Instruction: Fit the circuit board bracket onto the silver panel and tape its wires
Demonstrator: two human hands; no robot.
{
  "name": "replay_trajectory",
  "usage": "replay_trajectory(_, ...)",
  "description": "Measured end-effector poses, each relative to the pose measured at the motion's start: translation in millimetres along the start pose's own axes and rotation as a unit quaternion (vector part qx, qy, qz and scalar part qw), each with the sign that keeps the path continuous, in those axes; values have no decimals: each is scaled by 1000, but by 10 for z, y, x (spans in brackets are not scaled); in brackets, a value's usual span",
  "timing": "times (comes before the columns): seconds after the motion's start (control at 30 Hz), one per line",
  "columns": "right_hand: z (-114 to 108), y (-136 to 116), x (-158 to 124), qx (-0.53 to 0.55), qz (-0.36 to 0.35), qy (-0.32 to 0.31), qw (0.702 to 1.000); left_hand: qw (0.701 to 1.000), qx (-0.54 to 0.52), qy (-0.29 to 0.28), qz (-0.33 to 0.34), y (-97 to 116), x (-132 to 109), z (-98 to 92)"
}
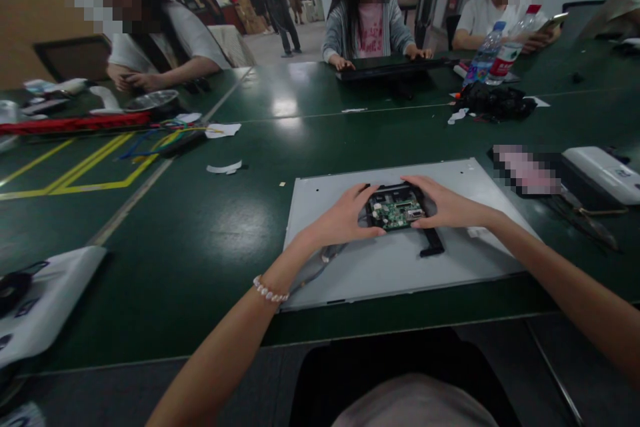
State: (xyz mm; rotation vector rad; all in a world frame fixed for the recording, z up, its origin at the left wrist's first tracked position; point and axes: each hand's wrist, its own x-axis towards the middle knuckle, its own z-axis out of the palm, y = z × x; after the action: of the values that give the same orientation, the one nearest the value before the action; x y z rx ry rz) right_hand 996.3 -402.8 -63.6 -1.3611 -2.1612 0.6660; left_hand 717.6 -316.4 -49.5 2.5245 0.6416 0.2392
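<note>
A small black frame with a green circuit board (397, 212) in it is between my two hands, over a flat white panel (360, 270). My left hand (345, 215) grips its left edge, thumb along the near side and fingers at the far side. On the right edge, my right hand (443, 205) holds it the same way. A black bracket-like strip (433, 241) sticks out below the frame on the right. From near my left wrist a thin grey cable (320, 268) runs across the panel.
The panel lies on a green table (225, 227). Right of it are a phone (527, 170) and a white device (605, 173). White casing (55, 300) lies at the left; bottles (505, 57) and a black bundle (493, 101) stand farther back. Three people sit across the table.
</note>
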Motion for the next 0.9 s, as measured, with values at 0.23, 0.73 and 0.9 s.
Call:
replay_trajectory(0.23,49,38,-108,-30,24,7,999,998,-48,-22,25,-45,-24,-46)
replay_trajectory(0.73,263,-125,72,-49,44,52,996,998,-17,-53,2,-287,-61,-203)
replay_trajectory(0.9,282,-79,53,-45,25,52,997,999,-7,-49,8,-287,-86,-187)
